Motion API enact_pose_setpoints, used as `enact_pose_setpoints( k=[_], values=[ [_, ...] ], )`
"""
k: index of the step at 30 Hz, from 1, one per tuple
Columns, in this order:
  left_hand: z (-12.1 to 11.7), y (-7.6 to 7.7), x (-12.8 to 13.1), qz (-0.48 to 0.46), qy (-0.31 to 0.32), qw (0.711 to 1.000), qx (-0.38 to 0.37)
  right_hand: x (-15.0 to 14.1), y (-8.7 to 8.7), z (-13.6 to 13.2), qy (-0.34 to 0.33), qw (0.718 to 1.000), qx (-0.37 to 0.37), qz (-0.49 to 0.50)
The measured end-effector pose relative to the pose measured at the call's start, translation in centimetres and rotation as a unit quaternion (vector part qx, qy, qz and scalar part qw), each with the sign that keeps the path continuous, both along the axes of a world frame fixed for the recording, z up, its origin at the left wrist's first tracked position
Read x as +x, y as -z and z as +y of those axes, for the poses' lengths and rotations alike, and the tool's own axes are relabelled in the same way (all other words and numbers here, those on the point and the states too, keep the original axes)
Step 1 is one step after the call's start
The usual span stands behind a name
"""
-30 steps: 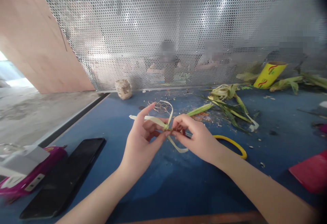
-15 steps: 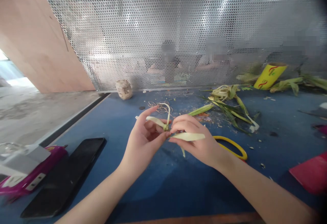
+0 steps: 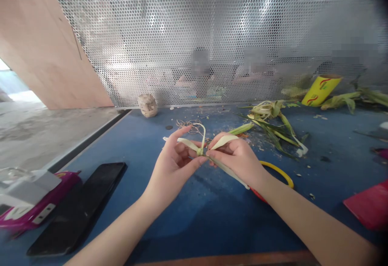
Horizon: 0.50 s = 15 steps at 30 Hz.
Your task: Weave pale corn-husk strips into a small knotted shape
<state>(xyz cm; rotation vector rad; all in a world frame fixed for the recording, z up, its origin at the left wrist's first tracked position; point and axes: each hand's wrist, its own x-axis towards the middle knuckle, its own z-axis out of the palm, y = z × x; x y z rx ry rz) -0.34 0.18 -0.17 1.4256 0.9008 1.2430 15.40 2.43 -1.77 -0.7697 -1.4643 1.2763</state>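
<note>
Pale green strips of husk [image 3: 200, 151], joined at a small knot, are held between my two hands over the middle of the table. My left hand [image 3: 174, 161] pinches the knot with thumb and fingers, its index finger raised; one strip loops up above the knot and another points left. My right hand [image 3: 235, 159] is closed on the strips just right of the knot. One strip end lies up over its fingers, and another hangs down toward the wrist. Behind the right wrist show the yellow and red handles of what look like scissors [image 3: 280, 173].
On the blue table [image 3: 182, 225] lie a black phone [image 3: 79, 207] and a purple power strip [image 3: 54, 201] at left. A tan lump [image 3: 147, 105], thin strings [image 3: 189, 126], a husk pile [image 3: 269, 116] and a yellow tube [image 3: 321, 90] stand farther back. A perforated metal screen [image 3: 182, 27] stands behind.
The strip ends at my right hand have shifted: one now lies up across the fingers, another slants down beside the wrist. My left hand keeps its pinch and has moved slightly right.
</note>
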Motion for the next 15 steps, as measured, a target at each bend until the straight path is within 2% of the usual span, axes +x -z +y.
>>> enact_pose_setpoints(
  k=[3,8,12,15],
  values=[
    [0.02,0.12,-0.02,0.005,0.008,1.000,0.006,-0.11,-0.18,0.15,-0.014,0.999,-0.040,0.007],
    [0.03,0.09,0.03,0.034,0.007,0.999,0.013,-0.05,-0.18,0.17,-0.061,0.997,-0.050,0.018],
    [-0.17,-0.06,-0.01,0.005,0.005,1.000,-0.006,0.31,-0.02,-0.19,-0.110,0.994,-0.016,0.008],
    [-0.10,-0.08,-0.27,-0.038,0.036,0.998,-0.042,0.58,0.16,-0.32,-0.172,0.985,0.023,0.011]
  ],
)
